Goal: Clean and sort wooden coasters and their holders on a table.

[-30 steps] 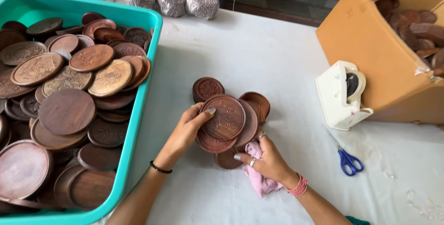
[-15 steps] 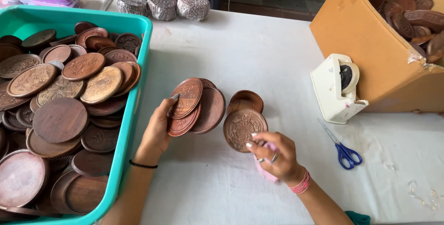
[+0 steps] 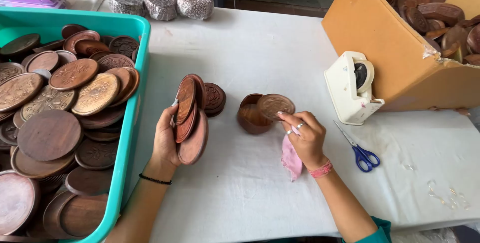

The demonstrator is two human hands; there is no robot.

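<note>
Left hand [image 3: 167, 140] is clamped on a fan of wooden discs [image 3: 190, 118], about four visible, held on edge above the white table [image 3: 260, 58]. Black band on that wrist.

Right hand [image 3: 306, 138] pinches one carved disc [image 3: 275, 106] at its near edge with the fingertips; a pink cloth [image 3: 291, 158] is tucked under the palm, hanging toward the person. Rings on two fingers, a pink band on the wrist.

The carved disc sits tilted on top of a short stack of round wooden pieces [image 3: 251, 117], just left of and beyond the right hand. Stack count unclear, at least two.

A second small stack [image 3: 215, 98] stands on the table just behind the left hand's fan, touching or nearly so; cannot tell which.

One pair of blue-handled scissors [image 3: 361, 150] lies right of the right hand, near but apart. One white tape dispenser [image 3: 352, 89] sits beyond the scissors, against one cardboard box [image 3: 385, 38] holding more wooden pieces.

One teal bin [image 3: 132, 118] at far left, full of discs, too many to count.

Three wrapped round bundles [image 3: 160, 2] sit in a row at the far table edge.
</note>
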